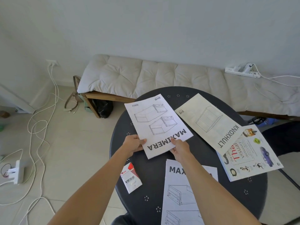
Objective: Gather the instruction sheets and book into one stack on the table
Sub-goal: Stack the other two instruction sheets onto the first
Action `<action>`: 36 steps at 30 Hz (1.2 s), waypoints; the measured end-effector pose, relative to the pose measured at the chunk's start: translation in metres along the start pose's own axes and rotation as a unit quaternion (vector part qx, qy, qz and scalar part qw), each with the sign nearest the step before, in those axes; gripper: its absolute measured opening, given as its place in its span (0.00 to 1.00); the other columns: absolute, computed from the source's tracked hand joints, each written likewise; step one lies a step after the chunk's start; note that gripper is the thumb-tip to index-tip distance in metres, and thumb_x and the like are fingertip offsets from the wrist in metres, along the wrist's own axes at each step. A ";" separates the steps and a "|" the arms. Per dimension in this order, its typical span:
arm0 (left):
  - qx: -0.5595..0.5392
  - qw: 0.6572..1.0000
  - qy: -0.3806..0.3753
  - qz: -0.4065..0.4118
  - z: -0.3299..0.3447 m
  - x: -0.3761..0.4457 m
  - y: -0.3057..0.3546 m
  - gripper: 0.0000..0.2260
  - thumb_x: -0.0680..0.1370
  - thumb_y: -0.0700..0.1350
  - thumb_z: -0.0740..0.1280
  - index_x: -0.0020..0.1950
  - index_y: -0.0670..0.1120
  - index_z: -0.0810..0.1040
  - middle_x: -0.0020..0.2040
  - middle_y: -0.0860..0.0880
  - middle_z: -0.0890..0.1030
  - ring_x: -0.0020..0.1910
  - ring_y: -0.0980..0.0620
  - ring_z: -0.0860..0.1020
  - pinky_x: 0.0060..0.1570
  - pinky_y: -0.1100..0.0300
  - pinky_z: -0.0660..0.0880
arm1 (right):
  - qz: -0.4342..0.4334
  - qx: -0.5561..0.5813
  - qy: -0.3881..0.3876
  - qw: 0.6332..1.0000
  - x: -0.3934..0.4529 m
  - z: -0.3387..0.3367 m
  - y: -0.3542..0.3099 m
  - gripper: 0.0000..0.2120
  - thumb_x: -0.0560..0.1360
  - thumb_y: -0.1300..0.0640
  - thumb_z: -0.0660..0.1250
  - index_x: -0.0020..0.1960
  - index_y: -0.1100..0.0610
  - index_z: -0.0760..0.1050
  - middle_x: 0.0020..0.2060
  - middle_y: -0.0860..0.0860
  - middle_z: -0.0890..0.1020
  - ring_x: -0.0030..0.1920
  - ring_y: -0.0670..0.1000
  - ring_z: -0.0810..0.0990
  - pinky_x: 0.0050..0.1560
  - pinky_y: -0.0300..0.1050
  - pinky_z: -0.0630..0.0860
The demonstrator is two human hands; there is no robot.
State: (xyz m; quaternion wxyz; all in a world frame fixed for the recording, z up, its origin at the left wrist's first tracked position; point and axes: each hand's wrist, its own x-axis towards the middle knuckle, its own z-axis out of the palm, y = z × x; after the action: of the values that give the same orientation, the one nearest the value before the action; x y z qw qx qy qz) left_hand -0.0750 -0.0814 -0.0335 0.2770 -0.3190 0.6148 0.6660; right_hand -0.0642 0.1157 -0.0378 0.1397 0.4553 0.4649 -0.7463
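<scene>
I have both hands, left hand (133,144) and right hand (179,147), pinched on the near short edge of the white MAXIMERA instruction sheet (158,125); its long axis runs away from me, the white illustrated dictionary book (250,153) lies rightward, nearer my right hand, on the dark round tabletop (151,179).

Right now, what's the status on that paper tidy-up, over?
Left hand and right hand both gripping white MAXIMERA instruction sheet. Second MAXIMERA sheet, cream KNOXHULT sheet, white visual dictionary book unstacked. Red-white VESS pack nearby.
</scene>
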 end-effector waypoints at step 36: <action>0.058 0.988 -0.145 -0.002 0.040 -0.127 -0.133 0.14 0.74 0.51 0.70 0.58 0.49 0.77 0.53 0.44 0.85 0.50 0.41 0.84 0.46 0.46 0.80 | 0.024 -0.191 -0.162 0.968 -0.107 -0.290 -0.025 0.15 0.77 0.61 0.66 0.63 0.61 0.74 0.57 0.62 0.82 0.58 0.62 0.80 0.60 0.60 0.75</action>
State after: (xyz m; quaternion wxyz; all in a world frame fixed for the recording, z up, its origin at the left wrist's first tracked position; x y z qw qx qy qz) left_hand 0.1045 -0.0263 -0.0194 0.3821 -0.2037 0.6050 0.6682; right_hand 0.1376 0.3438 0.0185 0.3154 0.3048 0.5588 -0.7039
